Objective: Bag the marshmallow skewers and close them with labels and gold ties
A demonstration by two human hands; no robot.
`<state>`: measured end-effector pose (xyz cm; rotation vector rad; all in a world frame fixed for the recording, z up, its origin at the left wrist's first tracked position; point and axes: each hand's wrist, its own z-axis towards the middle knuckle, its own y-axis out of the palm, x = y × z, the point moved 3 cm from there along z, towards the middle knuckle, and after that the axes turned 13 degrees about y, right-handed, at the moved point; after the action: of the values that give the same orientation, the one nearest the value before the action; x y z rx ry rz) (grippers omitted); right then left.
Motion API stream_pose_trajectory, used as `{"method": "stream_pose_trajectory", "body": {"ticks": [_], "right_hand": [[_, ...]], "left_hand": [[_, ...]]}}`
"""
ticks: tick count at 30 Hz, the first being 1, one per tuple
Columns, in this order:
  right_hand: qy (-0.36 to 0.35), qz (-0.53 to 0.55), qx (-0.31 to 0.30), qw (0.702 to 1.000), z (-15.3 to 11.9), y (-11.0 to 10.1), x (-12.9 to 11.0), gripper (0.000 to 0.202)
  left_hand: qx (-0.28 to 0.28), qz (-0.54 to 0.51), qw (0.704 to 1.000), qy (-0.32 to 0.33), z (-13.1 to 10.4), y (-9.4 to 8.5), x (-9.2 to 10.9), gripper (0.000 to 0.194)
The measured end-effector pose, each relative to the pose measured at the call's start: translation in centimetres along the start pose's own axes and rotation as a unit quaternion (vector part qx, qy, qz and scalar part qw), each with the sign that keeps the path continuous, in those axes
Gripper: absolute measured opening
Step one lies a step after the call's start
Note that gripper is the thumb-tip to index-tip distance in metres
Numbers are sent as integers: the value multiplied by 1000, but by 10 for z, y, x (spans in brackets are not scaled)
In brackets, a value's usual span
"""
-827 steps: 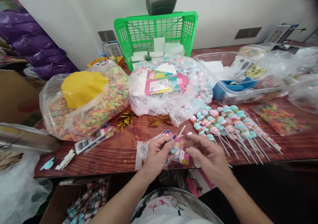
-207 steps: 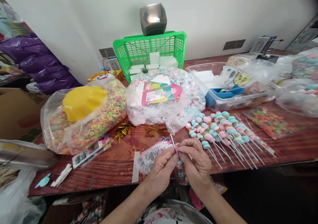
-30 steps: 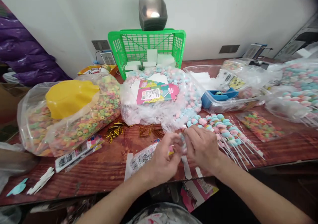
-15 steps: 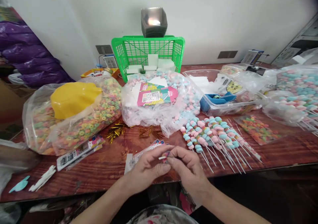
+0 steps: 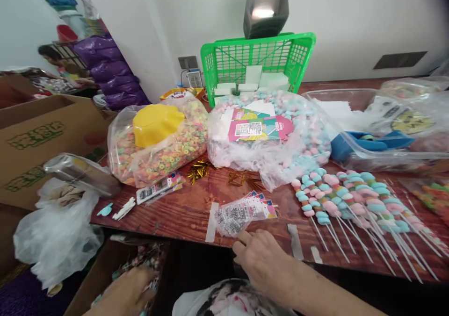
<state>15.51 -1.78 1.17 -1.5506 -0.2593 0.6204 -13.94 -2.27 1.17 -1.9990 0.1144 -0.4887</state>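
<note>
My left hand [image 5: 130, 285] is low on the left, inside a cardboard box [image 5: 93, 271] below the table edge. The box holds small wrapped pieces with thin sticks [image 5: 142, 255]. Motion smears the fingers, so their grip is unclear. At the table's front edge, my right hand [image 5: 261, 260] has its fingers curled downward, and whatever they hold is hidden. Just beyond those fingertips is a clear packet [image 5: 231, 219] printed with dark marks, with colourful printed cards [image 5: 257, 207] fanned out beside it.
Pink and blue marshmallow skewers [image 5: 351, 194] lie to the right. Behind are a bag of cereal-like rings [image 5: 168, 152], a marshmallow bag [image 5: 305, 129], a green basket [image 5: 206, 68] and a clear tub [image 5: 351, 156]. A metal flask [image 5: 82, 173] lies at left; a person [image 5: 58, 63] is farther back.
My hands were together over the table around a small piece with a white stick. They have parted: the left went down into the box, the right moved to the table edge. The view swung left.
</note>
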Motion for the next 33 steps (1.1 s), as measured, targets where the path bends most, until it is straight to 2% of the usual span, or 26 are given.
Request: {"method": "stream_pose_trajectory", "body": {"ticks": [2, 4, 5, 7, 10, 12, 14, 16, 20, 22, 26, 30, 33], "right_hand": [[22, 2, 5, 1000, 4, -3, 0, 10], [59, 7, 37, 998, 8, -6, 0, 15], [84, 10, 63, 994, 8, -8, 2, 17], [138, 16, 128, 982, 0, -11, 14, 20], [227, 3, 210, 951, -36, -13, 50, 23], [299, -43, 227, 926, -69, -14, 77, 23], [368, -100, 211, 900, -97, -16, 99, 22], [419, -134, 177, 880, -110, -17, 114, 22], [501, -146, 46, 852, -93, -17, 126, 20], [517, -146, 12, 843, -78, -16, 128, 18], [529, -148, 3, 836, -62, -14, 132, 18], [547, -165, -3, 821, -70, -21, 137, 21], [538, -184, -15, 822, -82, -42, 140, 22]], "left_hand": [[5, -34, 990, 137, 28, -2, 45, 27], [80, -18, 968, 235, 66, -11, 96, 28], [107, 12, 958, 264, 86, -14, 119, 26], [112, 85, 940, 310, 122, -13, 158, 15], [109, 176, 922, 327, 157, -4, 190, 20], [85, 221, 911, 337, 166, 2, 196, 20], [62, 252, 900, 350, 169, 6, 194, 22], [60, 268, 889, 366, 167, 6, 191, 23], [88, 266, 881, 380, 164, 6, 187, 29], [104, 254, 888, 370, 166, 7, 186, 28], [168, 211, 899, 344, 172, 9, 181, 20], [284, 156, 875, 360, 173, 11, 171, 17], [326, 128, 861, 368, 171, 14, 165, 18]]}}
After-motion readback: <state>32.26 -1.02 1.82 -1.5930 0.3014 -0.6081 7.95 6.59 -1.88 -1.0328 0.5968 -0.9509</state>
